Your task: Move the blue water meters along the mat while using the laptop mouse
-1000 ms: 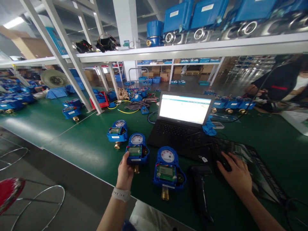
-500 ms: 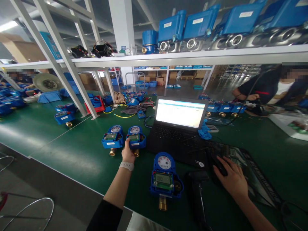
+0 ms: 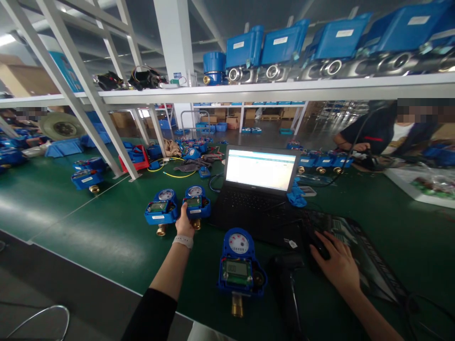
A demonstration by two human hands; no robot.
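My left hand (image 3: 185,222) grips the near left side of a blue water meter (image 3: 201,210), thumb on top by its small display and the other fingers hidden. Just left of it stands a second blue water meter (image 3: 160,218). Closer to me, between my arms, another water meter (image 3: 237,273) lies with its round dial and lit display facing up and its brass fitting toward me. My right hand (image 3: 337,260) is wrapped over a black computer mouse (image 3: 322,246) at the left part of a dark printed mouse pad (image 3: 369,265).
An open laptop (image 3: 261,168) with a bright screen stands beyond the meters. A black barcode scanner (image 3: 289,284) lies left of the mouse. Overhead, a white shelf (image 3: 270,90) bears large blue meters. Across the green table (image 3: 106,246), a person (image 3: 377,128) works at the right.
The view has shifted slightly, so most things sit a little further left. Both hands keep their hold, the left on the water meter and the right on the mouse.
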